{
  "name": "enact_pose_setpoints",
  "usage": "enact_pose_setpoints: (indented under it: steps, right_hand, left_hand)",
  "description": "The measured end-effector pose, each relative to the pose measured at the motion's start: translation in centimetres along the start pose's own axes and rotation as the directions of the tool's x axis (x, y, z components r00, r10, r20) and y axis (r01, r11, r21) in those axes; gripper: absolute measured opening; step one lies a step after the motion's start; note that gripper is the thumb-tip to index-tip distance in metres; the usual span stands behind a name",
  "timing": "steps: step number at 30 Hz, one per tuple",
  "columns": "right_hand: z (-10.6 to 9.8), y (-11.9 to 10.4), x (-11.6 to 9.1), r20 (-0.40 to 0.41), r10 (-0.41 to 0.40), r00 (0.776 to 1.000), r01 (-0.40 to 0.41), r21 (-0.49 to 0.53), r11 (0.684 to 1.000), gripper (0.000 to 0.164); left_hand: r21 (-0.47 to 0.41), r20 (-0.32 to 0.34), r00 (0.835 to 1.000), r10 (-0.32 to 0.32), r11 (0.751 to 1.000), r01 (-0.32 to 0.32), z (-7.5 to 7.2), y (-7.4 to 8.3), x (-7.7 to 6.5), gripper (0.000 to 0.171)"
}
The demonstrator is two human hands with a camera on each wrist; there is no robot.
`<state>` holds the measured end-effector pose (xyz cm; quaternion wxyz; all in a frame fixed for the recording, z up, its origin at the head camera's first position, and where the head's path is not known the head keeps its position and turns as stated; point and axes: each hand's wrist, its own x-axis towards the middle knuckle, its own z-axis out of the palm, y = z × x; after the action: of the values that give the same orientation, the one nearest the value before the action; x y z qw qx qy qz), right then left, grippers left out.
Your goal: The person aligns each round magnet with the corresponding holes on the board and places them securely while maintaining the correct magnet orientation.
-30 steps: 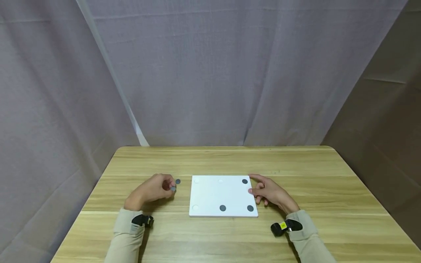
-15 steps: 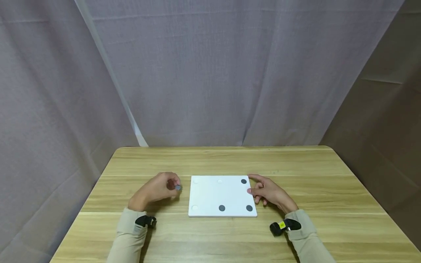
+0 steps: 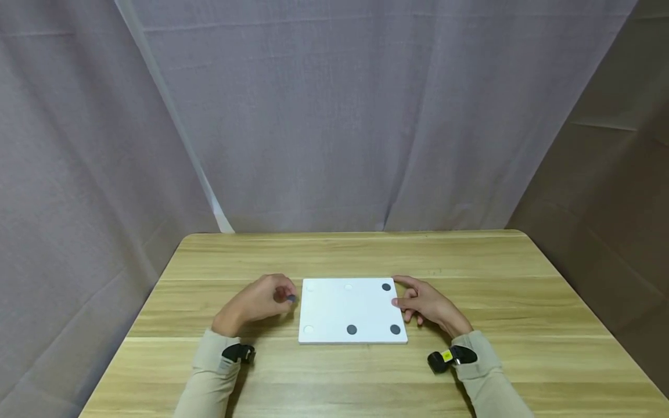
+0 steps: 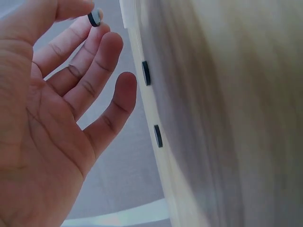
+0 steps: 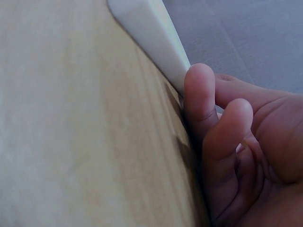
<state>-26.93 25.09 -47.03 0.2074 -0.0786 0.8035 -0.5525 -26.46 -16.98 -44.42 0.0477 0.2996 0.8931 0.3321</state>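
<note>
My left hand [image 3: 261, 299] pinches a small dark round disc [image 4: 95, 18] between thumb and fingertip, just left of the white board [image 3: 345, 307]. The disc is held above the table, apart from the board. In the left wrist view, two more dark discs, a nearer one [image 4: 158, 136] and a farther one [image 4: 146, 73], lie on the table past the fingers; the hand hides them in the head view. My right hand [image 3: 431, 305] grips the board's right edge, thumb on top and index finger at the far corner. Dark discs fill three round recesses, including the front middle one [image 3: 352, 329].
Bare round recesses show at the board's left corners and far middle, such as the front left recess [image 3: 308, 329]. The wooden table [image 3: 334, 383] extends around the board. A grey curtain [image 3: 313, 116] hangs behind it.
My left hand has moved right toward the board, carrying the pinched disc. It now covers the disc seen on the table a second ago. The right hand keeps its grip on the board.
</note>
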Motion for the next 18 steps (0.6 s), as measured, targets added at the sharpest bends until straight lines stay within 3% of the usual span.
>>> enact_pose_setpoints:
  steps: [10,18]
  right_hand:
    - [-0.2,0.3,0.1,0.009,-0.013,1.0,0.013,-0.006,1.0,0.075]
    - [-0.3,0.4,0.2,0.013,-0.019,1.0,0.019,-0.002,1.0,0.075]
  left_hand:
    - [0.01,0.008,0.999,0.048,0.999,-0.048,0.6,1.0,0.7,0.019]
    - [0.025,0.041,0.998,0.04,0.999,-0.041,1.3,2.0,1.4,0.017]
